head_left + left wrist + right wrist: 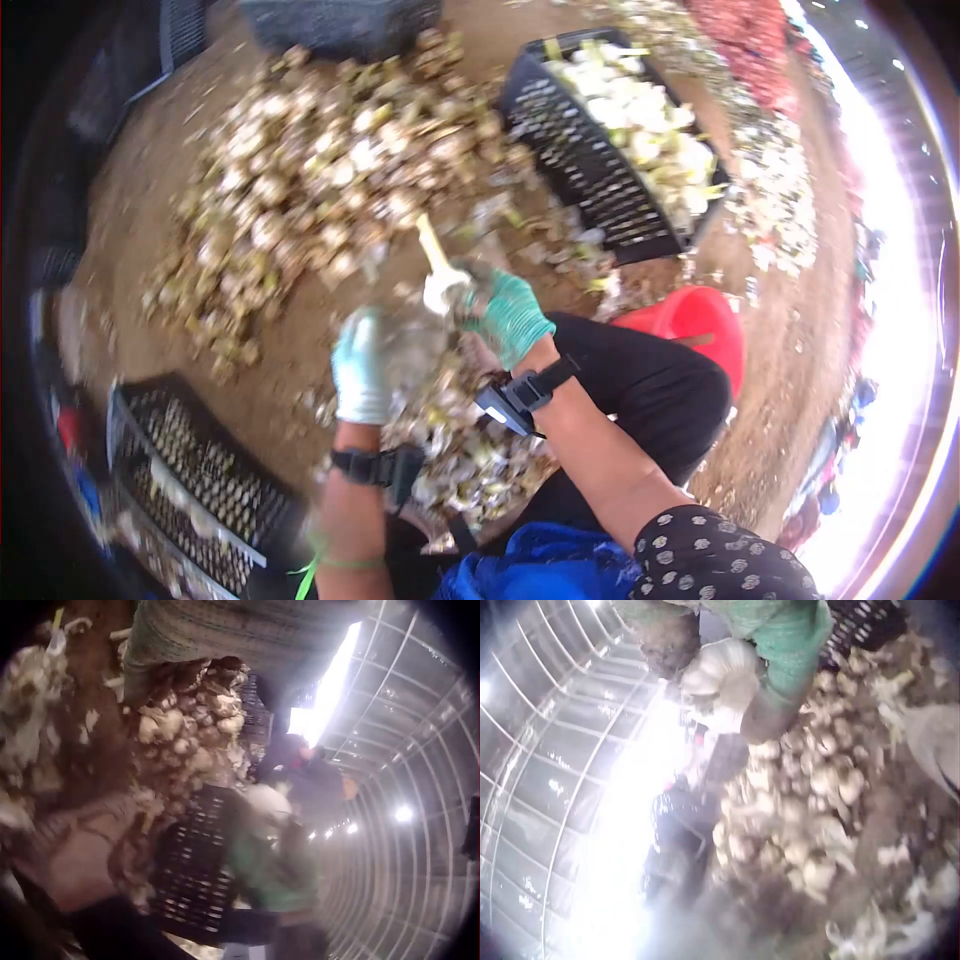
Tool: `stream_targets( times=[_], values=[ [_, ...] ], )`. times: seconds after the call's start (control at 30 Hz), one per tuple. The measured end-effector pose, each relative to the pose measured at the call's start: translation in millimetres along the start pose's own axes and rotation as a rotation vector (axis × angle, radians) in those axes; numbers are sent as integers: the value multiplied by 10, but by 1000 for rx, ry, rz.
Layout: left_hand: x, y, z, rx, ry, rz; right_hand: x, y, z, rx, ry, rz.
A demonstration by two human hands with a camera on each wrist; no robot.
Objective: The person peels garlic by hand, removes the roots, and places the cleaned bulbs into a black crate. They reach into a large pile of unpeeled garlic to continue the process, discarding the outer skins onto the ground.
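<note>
In the head view, my right hand (508, 318), in a green striped glove, grips a white garlic bulb (440, 288) whose pale stem points up and away. The right wrist view shows the same bulb (721, 679) held against the gloved fingers of the right hand (784, 645). My left hand (362, 370), in a pale green glove, is just left of and below the bulb, apart from it; motion blur hides its fingers. Striped knit of the left hand's glove (232, 630) fills the top of the left wrist view, its finger pose unclear.
A wide garlic heap (290, 190) lies ahead. At right, a black crate (590, 165) holds white bulbs; another crate (200, 450) stands lower left. A red container (715, 325) is beside the right knee. Peelings (475, 460) lie between the legs.
</note>
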State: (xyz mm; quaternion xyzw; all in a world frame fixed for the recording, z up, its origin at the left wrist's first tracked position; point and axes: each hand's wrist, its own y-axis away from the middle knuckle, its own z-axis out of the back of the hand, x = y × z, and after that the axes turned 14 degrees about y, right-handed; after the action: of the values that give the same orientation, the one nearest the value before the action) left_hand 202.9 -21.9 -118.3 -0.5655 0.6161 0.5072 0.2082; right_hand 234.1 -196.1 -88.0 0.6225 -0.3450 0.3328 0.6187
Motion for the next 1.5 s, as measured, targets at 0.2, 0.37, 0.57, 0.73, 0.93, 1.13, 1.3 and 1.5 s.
stream_targets(
  times=[0.2,0.37,0.57,0.73,0.93,1.13,1.3,1.5],
  values=[
    [314,-939,394,-396,-968,11,978,-484,1001,-319,-703,580],
    [370,-1438,209,-519,-1061,257,901,-625,888,-495,-464,504],
    [461,-1578,256,-667,-911,222,242,-549,129,-395,-779,-10],
    [557,-1313,380,-595,-117,138,-510,-270,-188,-349,-240,184],
    [245,-158,185,-117,35,111,-365,197,-137,-89,499,139],
    [-181,762,-78,229,-288,-8,-252,643,-386,-62,1022,236],
    [-342,1178,-145,137,-519,-174,-227,1010,-372,-70,953,406],
    [-530,1618,-128,119,-188,-42,-107,1369,-327,228,781,229]
  ],
)
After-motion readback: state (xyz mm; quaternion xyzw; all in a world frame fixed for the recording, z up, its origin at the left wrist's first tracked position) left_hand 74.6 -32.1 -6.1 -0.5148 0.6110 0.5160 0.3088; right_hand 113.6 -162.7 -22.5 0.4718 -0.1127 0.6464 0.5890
